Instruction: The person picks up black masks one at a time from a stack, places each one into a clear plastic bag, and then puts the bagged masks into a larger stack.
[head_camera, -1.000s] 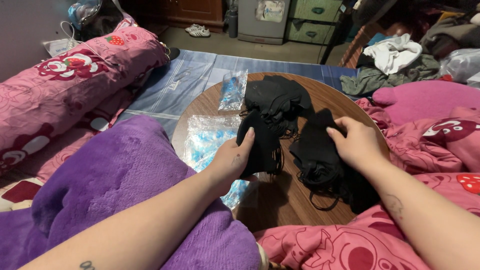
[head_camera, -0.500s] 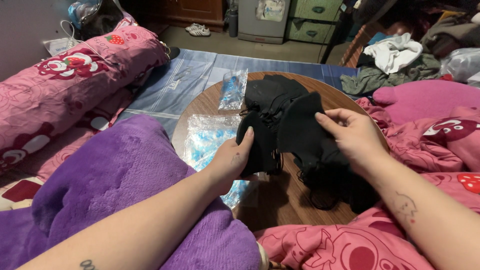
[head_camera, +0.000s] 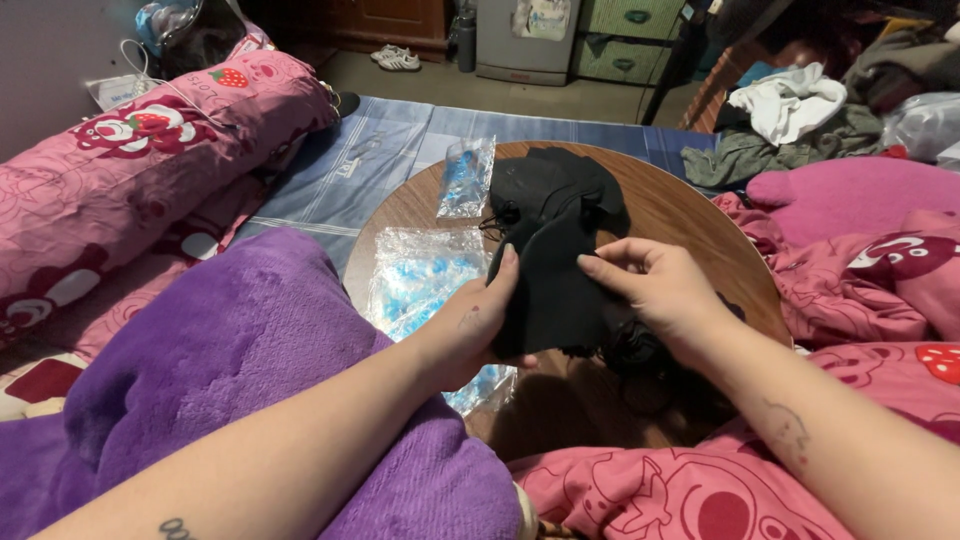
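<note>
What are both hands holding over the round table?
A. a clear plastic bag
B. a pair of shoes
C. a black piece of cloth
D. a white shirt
C: the left hand and the right hand each grip an edge of the black cloth above the wooden table.

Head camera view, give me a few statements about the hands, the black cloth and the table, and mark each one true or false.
1. Both hands hold one black cloth piece. True: left hand and right hand grip it.
2. The table is square and white. False: round, brown wood.
3. Clear plastic bags lie on the table's left side. True.
4. A purple blanket lies under the left arm. True.
5. The right hand holds scissors. False: only the cloth.
</note>
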